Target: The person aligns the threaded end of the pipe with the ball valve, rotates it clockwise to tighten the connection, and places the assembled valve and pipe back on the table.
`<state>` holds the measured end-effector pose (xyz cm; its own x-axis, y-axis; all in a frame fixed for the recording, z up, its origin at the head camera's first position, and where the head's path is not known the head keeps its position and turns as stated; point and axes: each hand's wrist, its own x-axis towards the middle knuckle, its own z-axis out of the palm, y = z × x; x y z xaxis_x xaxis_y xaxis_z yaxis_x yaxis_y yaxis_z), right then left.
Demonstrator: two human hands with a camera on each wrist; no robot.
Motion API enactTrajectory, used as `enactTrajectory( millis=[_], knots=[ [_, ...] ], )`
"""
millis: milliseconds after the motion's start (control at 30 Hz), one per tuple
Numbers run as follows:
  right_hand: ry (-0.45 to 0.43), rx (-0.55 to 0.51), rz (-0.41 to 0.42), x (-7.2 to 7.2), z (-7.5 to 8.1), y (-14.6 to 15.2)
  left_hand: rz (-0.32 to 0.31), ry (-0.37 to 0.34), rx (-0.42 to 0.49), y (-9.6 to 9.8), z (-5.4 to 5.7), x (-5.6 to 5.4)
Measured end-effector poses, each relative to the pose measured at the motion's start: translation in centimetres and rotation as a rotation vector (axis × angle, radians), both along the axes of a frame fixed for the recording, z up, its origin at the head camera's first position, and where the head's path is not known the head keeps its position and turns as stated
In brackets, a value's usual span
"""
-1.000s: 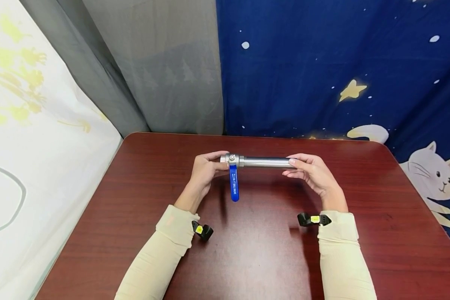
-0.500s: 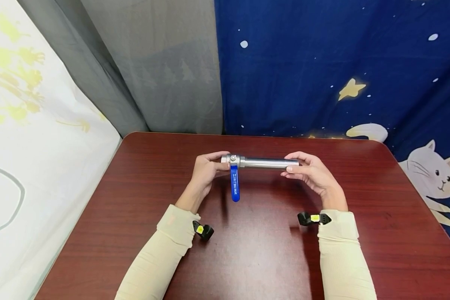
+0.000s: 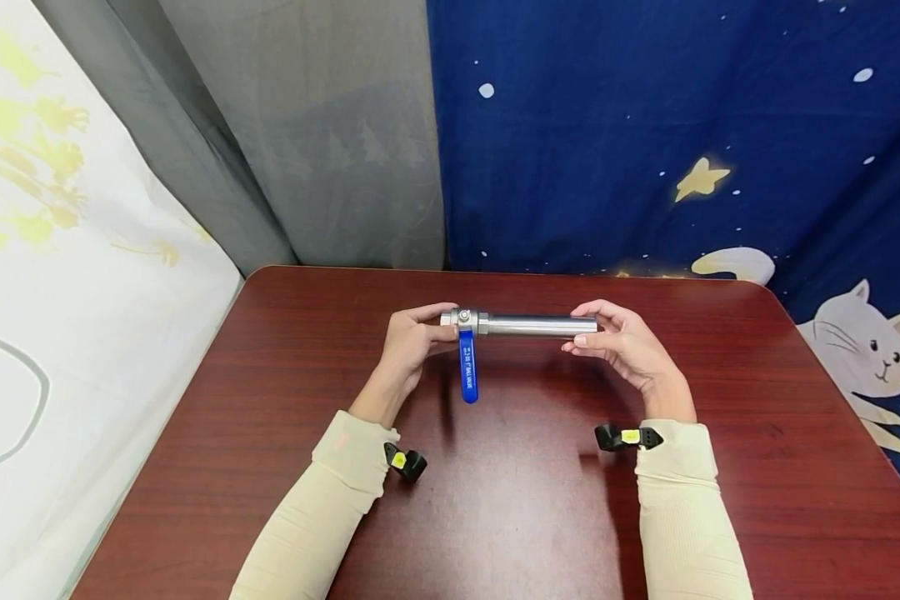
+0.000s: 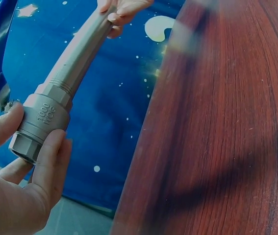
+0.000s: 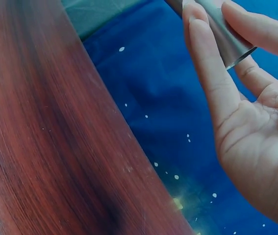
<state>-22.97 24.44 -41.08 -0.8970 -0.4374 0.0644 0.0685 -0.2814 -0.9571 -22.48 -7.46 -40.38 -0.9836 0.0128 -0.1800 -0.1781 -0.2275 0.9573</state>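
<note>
A steel ball valve with a blue lever handle is joined at its right end to a straight metal pipe. The whole piece is held level above the table. My left hand grips the valve body between thumb and fingers, and raised lettering shows on the valve in the left wrist view. At the other end my right hand pinches the pipe's free end with thumb and fingertips. The right wrist view shows the open rim of the pipe between those fingers. The lever points toward me.
The brown wooden table lies beneath both hands. Behind it hang a grey curtain and a blue curtain with stars and a cat. White cloth borders the left side.
The fingers of my right hand have shifted on the pipe, with the thumb lower and the pipe's end now exposed. My left hand keeps its grip on the valve.
</note>
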Motion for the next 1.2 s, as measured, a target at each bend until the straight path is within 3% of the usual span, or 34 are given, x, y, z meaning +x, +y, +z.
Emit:
enactTrajectory(
  millis=[1200],
  knots=[
    [-0.054, 0.046, -0.061, -0.46, -0.02, -0.70, -0.008, -0.006, 0.009, -0.45, -0.05, -0.09]
  ],
)
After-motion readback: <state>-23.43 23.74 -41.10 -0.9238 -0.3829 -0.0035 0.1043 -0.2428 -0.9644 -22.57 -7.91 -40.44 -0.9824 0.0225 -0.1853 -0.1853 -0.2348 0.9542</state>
